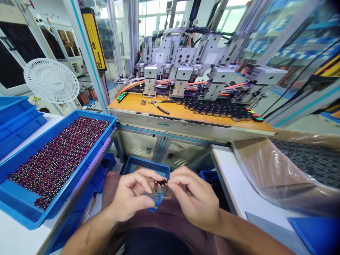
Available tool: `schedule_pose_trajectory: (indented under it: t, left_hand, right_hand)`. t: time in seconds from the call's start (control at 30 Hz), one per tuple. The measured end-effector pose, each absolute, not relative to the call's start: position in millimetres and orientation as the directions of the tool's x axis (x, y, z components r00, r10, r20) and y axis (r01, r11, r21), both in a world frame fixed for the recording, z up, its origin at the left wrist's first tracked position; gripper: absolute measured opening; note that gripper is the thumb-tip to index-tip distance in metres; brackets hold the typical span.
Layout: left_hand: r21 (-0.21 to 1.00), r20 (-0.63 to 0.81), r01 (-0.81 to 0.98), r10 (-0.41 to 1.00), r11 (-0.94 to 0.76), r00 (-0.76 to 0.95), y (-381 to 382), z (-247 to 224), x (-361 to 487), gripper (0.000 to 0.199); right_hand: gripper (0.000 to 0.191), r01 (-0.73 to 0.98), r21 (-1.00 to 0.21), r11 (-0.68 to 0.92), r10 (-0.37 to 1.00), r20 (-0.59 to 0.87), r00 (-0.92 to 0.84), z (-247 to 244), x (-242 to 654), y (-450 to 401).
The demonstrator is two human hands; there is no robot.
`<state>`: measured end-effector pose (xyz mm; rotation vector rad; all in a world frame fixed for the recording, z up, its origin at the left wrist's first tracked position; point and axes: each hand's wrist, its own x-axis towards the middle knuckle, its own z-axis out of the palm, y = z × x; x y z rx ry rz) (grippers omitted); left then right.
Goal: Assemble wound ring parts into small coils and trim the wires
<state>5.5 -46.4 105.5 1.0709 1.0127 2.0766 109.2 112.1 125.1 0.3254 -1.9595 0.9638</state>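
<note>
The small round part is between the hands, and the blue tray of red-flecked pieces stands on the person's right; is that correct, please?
Not quite: the head view shows that blue tray on the person's left. The small round part is indeed between the left hand and right hand.

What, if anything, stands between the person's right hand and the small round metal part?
Nothing visible does: the right hand is right at the edge of the round metal part. The left hand is on its opposite side; the blue bin lies below.
</note>
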Motion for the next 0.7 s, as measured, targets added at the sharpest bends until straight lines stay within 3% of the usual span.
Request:
schedule_pose_trajectory:
  t: [0.1, 0.2, 0.33, 0.47, 0.7]
  left_hand:
    - [0.786, 0.349, -0.302, 0.791, -0.539, -0.503, -44, 107, 6, 0.033]
    - [0.875, 0.185, -0.356, 0.906, -0.328, -0.381, -43, 111, 5, 0.046]
    - [0.91, 0.097, -0.372, 0.965, -0.185, -0.243, -44, 114, 4, 0.035]
    - [0.907, 0.155, -0.31, 0.91, -0.285, -0.384, -42, 112, 7, 0.021]
    - [0.827, 0.358, -0.205, 0.772, -0.523, -0.525, -39, 106, 6, 0.027]
  right_hand:
    - [0.012, -0.6, -0.385, 0.701, -0.004, 0.839, -0.544, 130, 114, 117]
    - [0.011, -0.613, -0.238, 0.753, -0.134, 0.857, -0.498, 135, 116, 121]
    - [0.012, -0.602, -0.145, 0.785, -0.218, 0.846, -0.487, 137, 114, 124]
    - [0.01, -0.521, -0.209, 0.828, -0.116, 0.845, -0.522, 134, 112, 122]
    - [0.011, -0.438, -0.428, 0.79, 0.088, 0.787, -0.61, 136, 109, 118]
